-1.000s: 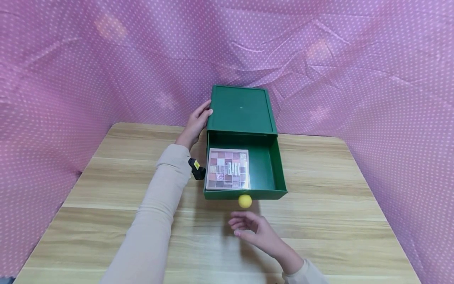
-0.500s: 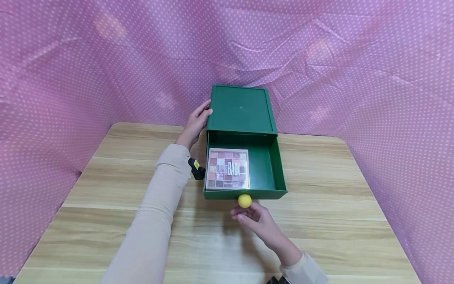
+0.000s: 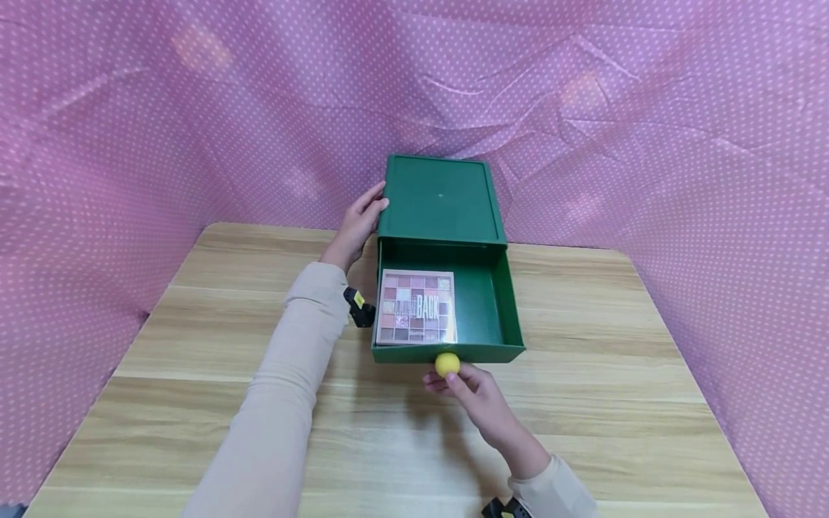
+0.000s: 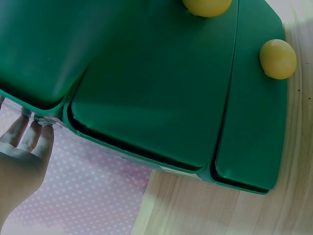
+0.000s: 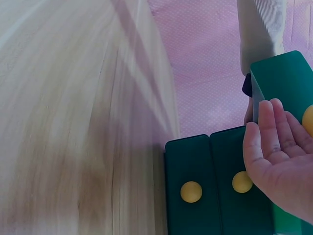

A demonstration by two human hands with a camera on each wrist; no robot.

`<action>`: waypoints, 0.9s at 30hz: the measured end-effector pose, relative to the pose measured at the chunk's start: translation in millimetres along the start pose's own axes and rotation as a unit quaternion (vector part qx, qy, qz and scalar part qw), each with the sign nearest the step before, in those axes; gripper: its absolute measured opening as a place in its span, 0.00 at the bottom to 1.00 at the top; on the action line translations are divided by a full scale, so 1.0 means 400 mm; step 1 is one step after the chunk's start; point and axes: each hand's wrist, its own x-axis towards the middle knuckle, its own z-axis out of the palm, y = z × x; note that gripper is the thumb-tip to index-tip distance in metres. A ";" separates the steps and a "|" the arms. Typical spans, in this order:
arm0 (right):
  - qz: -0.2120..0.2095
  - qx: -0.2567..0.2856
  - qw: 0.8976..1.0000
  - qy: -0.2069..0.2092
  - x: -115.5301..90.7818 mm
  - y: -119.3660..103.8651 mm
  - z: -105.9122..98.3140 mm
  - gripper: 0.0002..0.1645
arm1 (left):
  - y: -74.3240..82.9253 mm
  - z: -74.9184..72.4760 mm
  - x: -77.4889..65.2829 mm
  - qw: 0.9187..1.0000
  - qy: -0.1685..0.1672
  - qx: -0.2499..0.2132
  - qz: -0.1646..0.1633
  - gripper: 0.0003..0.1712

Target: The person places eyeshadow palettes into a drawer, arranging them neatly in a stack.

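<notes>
A green drawer cabinet (image 3: pixel 440 198) has its top drawer (image 3: pixel 479 354) pulled out toward me. Inside, on the left, lies an eyeshadow palette (image 3: pixel 417 308) under a clear lid. My left hand (image 3: pixel 355 226) rests against the cabinet's left side; the left wrist view shows that hand's (image 4: pixel 24 156) fingers stretched along the cabinet's edge. At the drawer front, my right hand (image 3: pixel 482 406) pinches the round yellow knob (image 3: pixel 447 364) between thumb and index finger. In the right wrist view the other fingers (image 5: pixel 268 129) extend below the drawer, and the thumb is out of frame.
Two lower drawers (image 5: pixel 188 161) are closed, each with a yellow knob (image 5: pixel 191 192). The cabinet stands on a wood-grain table (image 3: pixel 615 403). Behind and at both sides hangs a pink dotted cloth (image 3: pixel 291 108).
My right hand has moved up and forward to the yellow knob, and its thumb has come onto it. The left hand, cabinet and palette stay nearly the same.
</notes>
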 end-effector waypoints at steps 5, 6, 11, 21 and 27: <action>0.010 0.006 1.000 0.007 0.000 -0.005 -0.002 0.20 | 0.001 0.002 -0.004 1.000 0.001 0.000 0.002 0.25; 0.010 0.006 1.000 0.008 0.000 -0.006 -0.002 0.20 | 0.001 0.002 -0.004 1.000 0.000 0.000 0.002 0.25; 0.002 0.005 1.000 0.015 0.003 -0.014 -0.003 0.21 | 0.001 0.003 -0.009 1.000 -0.003 -0.002 0.005 0.25; 0.015 0.009 0.999 0.033 0.019 -0.034 -0.008 0.24 | 0.001 0.007 -0.018 1.000 0.002 -0.007 0.002 0.26; 0.026 0.013 0.999 0.044 0.036 -0.040 -0.015 0.25 | 0.000 0.012 -0.023 1.000 0.004 -0.008 0.004 0.26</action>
